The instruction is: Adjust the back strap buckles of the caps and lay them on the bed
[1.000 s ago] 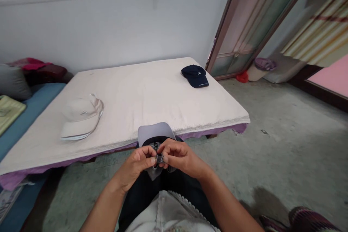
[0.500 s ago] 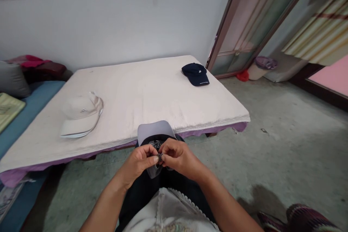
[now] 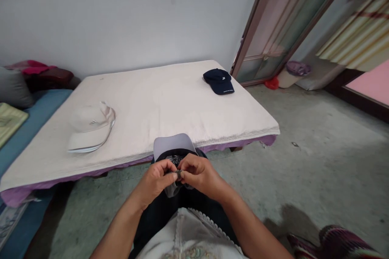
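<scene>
A grey cap (image 3: 174,143) rests upside down on my lap, its brim pointing away toward the bed. My left hand (image 3: 160,177) pinches a small dark piece at the cap's near edge, probably its back strap, between thumb and forefinger. From the other side my right hand (image 3: 197,173) pinches the same part, the fingertips of both hands almost touching. The fingers cover most of that piece, so its details are hidden. Farther off on the bed lie a cream cap (image 3: 91,127) at the left and a navy cap (image 3: 219,81) at the right.
The bed (image 3: 146,101) has a white cover with purple cloth below its edge. A grey pillow (image 3: 15,88) sits at the left. A waste bin (image 3: 292,75) and a red bag (image 3: 271,83) stand by the glass door. Striped fabric (image 3: 340,240) shows at the lower right.
Almost nothing differs. Both hands stay pinched at the cap's near edge, with only a tiny shift of the fingers and a slight camera tilt.
</scene>
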`<state>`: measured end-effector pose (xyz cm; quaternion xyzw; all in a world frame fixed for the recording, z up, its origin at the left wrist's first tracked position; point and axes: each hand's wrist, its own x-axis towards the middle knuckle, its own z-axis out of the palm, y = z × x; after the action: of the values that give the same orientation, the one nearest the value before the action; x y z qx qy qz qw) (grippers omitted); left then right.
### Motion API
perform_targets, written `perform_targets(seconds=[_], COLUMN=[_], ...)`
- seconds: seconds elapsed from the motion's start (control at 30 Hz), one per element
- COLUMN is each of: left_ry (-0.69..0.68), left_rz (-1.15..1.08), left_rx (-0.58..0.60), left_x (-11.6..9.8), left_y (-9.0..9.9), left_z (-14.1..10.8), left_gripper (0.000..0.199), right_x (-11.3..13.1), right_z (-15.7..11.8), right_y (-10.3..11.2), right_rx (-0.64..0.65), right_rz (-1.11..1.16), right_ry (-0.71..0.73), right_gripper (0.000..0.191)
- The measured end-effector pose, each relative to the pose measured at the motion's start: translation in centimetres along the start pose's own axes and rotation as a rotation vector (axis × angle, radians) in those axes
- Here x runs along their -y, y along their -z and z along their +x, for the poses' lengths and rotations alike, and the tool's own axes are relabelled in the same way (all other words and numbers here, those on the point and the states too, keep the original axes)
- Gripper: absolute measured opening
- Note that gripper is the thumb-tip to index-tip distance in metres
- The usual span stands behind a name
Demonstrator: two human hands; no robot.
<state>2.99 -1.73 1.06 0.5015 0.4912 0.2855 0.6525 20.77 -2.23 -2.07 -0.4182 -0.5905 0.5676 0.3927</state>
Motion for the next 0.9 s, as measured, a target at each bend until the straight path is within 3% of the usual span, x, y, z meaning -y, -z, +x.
perform_targets(seconds=[0.17,0.37,0.6,0.9], left_ry=[-0.002,-0.032,-0.054,-0.018], left_rz=[-0.022,0.036,0.104,-0.019], left_rx=[0.004,-0.028,-0.037,-0.008], left_x=[0.1,0.5,1.0,0.7], left_y=[-0.2,-0.2,0.1,0.1], left_z=[0.1,0.1,0.4,0.0], left_gripper=[0.023,0.02,0.017,0.015], right_x=[-0.4,-0.6,0.0,0.0], right_z=[-0.1,-0.2,-0.1,0.1], right_y=[-0.4,-0.3,-0.3,-0.5], right_rx=[-0.007,-0.044,-0.038,-0.078], right_rz=[0.149,0.087,0.193,0.265], right_ry=[-0.069,-0.055,-0.086,-0.116], right_gripper=[0.003,0.006,0.007,0.007])
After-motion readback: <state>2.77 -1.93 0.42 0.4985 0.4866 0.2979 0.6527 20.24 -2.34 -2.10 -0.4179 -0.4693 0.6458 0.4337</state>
